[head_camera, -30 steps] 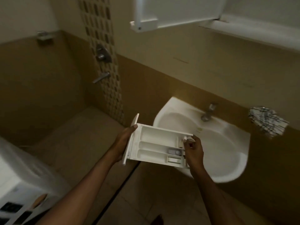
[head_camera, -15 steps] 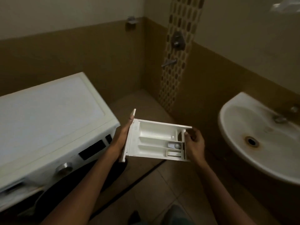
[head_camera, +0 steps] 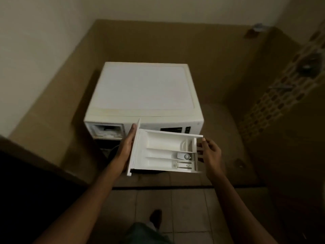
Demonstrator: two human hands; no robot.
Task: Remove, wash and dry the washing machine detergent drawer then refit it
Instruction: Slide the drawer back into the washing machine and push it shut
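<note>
I carry the white detergent drawer (head_camera: 161, 152) in the air in front of the white washing machine (head_camera: 146, 90). My left hand (head_camera: 127, 145) lies flat along the drawer's front panel at its left end. My right hand (head_camera: 210, 153) grips the drawer's rear end with curled fingers. The drawer lies level with its several compartments facing up. The machine's drawer slot (head_camera: 107, 130) gapes open at the upper left of its front panel, just left of my left hand.
Brown tiled walls close in on the machine from the left, behind and the right. A dark threshold strip (head_camera: 175, 187) crosses the tiled floor below the drawer. A wall tap (head_camera: 307, 67) sits on the patterned tile strip at the right. My foot (head_camera: 155, 217) shows at the bottom.
The view has swung left from the sink to face the washing machine head on. The drawer stays held between both hands and now hangs right in front of the machine.
</note>
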